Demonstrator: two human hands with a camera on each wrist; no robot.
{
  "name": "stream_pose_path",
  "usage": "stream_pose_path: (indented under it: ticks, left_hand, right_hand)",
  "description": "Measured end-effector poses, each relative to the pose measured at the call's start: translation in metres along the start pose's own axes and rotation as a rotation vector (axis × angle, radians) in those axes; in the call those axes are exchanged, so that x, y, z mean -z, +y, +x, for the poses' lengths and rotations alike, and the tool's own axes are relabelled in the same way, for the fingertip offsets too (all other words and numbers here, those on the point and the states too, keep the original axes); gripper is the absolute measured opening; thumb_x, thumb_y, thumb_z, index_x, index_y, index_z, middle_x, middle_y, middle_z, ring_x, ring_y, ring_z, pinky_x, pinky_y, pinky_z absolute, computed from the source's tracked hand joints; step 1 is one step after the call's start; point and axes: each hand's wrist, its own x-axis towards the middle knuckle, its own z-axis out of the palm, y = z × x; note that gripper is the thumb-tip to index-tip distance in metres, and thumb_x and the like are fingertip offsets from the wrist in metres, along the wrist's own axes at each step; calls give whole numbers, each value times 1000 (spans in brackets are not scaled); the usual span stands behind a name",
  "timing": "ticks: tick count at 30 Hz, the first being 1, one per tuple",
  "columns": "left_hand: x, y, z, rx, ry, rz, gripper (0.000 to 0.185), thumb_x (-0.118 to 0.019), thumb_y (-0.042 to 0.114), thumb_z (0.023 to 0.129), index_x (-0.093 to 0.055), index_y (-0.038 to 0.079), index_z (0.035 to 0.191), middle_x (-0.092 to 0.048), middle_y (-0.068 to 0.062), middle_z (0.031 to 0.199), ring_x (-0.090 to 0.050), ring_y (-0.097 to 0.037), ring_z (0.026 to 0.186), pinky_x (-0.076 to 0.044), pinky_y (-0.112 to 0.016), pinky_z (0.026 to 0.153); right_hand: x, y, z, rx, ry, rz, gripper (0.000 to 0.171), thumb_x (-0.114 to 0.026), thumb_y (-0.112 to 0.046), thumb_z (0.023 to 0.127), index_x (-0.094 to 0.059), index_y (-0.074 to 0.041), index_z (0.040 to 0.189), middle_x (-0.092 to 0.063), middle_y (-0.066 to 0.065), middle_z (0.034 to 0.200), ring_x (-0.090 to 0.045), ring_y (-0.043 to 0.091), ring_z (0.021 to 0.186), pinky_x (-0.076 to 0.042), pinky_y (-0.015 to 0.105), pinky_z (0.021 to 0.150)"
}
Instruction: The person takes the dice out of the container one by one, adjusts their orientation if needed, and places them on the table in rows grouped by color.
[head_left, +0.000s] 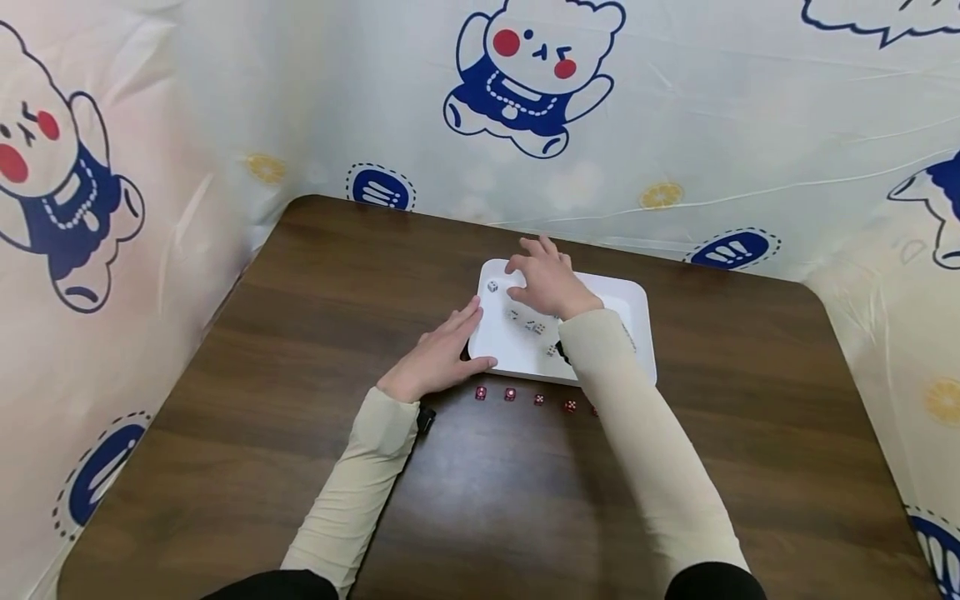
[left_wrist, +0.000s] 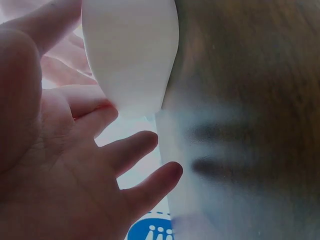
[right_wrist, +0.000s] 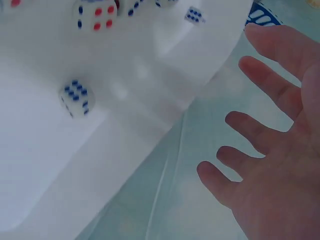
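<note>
Red dice (head_left: 510,394): lined up in a row on the table (head_left: 300,333), just in front of the tray (head_left: 637,308).
Left hand (head_left: 442,354): fingers flat against the tray's edge, probably steadying it.
Right hand (head_left: 546,279): relaxed, fingers spread, holding nothing, hovering over the white dice (head_left: 534,327).

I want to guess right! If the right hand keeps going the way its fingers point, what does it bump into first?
Probably the far rim of the white tray; the right hand hovers over it, fingers spread, pointing away. Past that hangs the bear-print cloth. Depth is unclear.
</note>
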Motion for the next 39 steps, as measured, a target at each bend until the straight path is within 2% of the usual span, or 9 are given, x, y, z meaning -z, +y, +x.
stream_pose_path:
  ticks: [13, 27, 39]
  left_hand:
    - [-1, -1, -2, -8, 10, 7, 85, -56, 51, 93, -15, 12, 156, -1, 2, 164, -12, -32, 150, -22, -66, 111]
    - [-1, -1, -2, -50, 45, 41, 82, -57, 50, 93, -20, 11, 155, -6, 2, 164, -19, -35, 148, -28, -65, 108]
    - [-1, -2, -3, -43, 41, 31, 81, -56, 51, 93, -21, 11, 155, -5, 3, 164, -19, -35, 148, -28, -64, 109]
  right_hand:
    - [-17, -9, 19, -21, -63, -29, 39, -63, -30, 92, -61, -18, 129, -20, 14, 161, -3, 39, 150, -16, 60, 116]
    - [-26, -11, 30, -37, -75, -58, 43, -63, -25, 91, -57, -20, 133, -19, 16, 160, -6, 40, 149, -19, 60, 114]
    - [-30, -13, 33, -47, -83, -56, 32, -61, -23, 94, -63, -21, 125, -21, 15, 160, -7, 42, 149, -15, 61, 114]
